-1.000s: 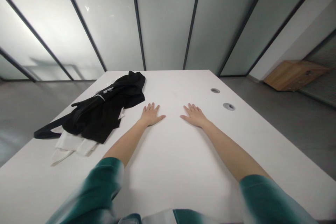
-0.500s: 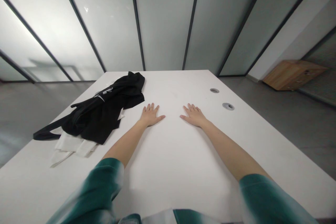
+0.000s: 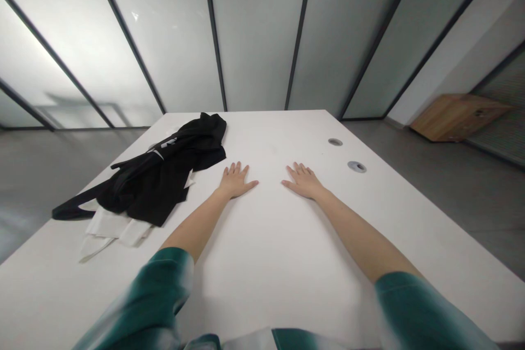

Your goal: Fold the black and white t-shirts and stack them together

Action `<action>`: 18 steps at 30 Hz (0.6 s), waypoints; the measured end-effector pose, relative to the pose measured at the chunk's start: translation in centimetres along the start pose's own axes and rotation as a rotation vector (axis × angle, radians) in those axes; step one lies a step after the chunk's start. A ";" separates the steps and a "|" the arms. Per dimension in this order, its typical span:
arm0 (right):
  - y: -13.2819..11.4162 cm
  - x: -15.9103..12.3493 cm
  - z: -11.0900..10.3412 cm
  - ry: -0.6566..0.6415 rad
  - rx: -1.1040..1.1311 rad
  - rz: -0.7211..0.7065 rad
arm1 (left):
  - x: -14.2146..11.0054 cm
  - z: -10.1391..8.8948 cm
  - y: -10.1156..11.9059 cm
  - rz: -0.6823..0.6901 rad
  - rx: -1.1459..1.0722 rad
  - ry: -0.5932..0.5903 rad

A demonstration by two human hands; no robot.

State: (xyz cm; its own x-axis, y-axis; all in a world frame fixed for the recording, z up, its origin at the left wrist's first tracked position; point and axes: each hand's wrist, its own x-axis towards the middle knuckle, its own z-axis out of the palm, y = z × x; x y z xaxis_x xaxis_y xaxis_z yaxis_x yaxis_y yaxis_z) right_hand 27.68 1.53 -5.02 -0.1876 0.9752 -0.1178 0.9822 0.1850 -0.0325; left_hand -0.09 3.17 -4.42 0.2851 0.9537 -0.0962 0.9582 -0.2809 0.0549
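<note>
Palm down on the white table (image 3: 270, 251), my left hand (image 3: 234, 180) lies flat with its fingers spread and holds nothing. My right hand (image 3: 303, 180) rests the same way to the right of it, a gap of bare tabletop between the two thumbs. A black garment (image 3: 164, 169) is heaped on the left of the table, close to my left hand but apart from it. Some white cloth (image 3: 112, 225) sticks out from under the garment's near side. How the garment is folded, and its exact kind, I cannot make out.
Two round cable holes (image 3: 335, 142) sit in the right part of the tabletop, the nearer with a grey grommet (image 3: 356, 167). Frosted glass panels (image 3: 258, 33) with dark frames stand beyond the far edge. A wooden cabinet (image 3: 455, 117) is on the floor at the right.
</note>
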 end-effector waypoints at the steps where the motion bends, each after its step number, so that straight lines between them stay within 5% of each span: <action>1: 0.0 0.0 0.0 0.000 0.001 0.000 | 0.0 0.0 0.0 -0.001 -0.002 -0.001; 18: 0.5 0.4 0.7 0.030 0.002 -0.010 | 0.0 -0.1 0.0 0.009 -0.016 0.007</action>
State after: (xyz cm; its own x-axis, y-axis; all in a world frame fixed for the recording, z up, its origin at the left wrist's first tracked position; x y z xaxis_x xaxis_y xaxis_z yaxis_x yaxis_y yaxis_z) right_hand 28.11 1.89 -5.77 -0.1972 0.9765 -0.0873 0.9802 0.1947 -0.0360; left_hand -0.09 3.15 -4.35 0.2930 0.9520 -0.0884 0.9552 -0.2873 0.0718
